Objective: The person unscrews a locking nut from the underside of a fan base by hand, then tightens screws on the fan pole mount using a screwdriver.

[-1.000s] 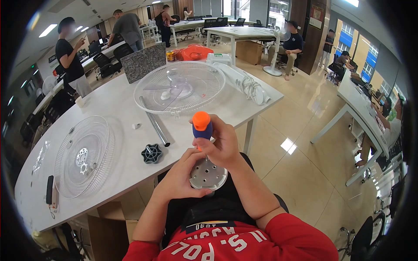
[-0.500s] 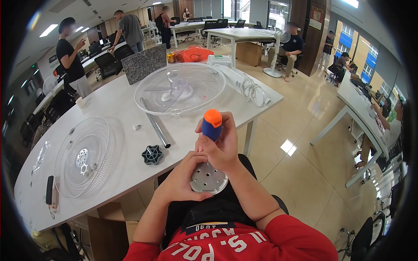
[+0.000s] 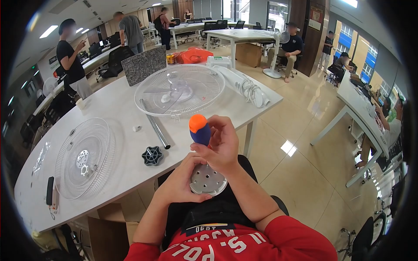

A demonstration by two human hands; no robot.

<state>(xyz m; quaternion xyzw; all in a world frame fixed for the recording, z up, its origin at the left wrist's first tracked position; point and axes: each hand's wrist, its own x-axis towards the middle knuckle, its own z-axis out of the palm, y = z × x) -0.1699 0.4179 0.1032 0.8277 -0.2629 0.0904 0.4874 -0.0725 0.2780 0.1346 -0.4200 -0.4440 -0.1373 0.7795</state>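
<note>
My left hand is wrapped round a round light-grey base plate with several small holes, held in front of my lap. Above it, my right hand grips a screwdriver with a blue and orange handle, its shaft mostly hidden by my fingers. The handle leans to the left, and its lower end points at the plate's upper edge. On the table beside my hands lie a dark star-shaped knob and a metal tube.
The white table carries a clear fan grille with blades, another grille, a black-handled tool, a white fan stand with cord, a grey speckled board and an orange-red bag. Several people are around the room.
The screwdriver handle has tilted left and slightly down, and my right hand's fingers have loosened and shifted around it. My left hand and the plate stay nearly in place.
</note>
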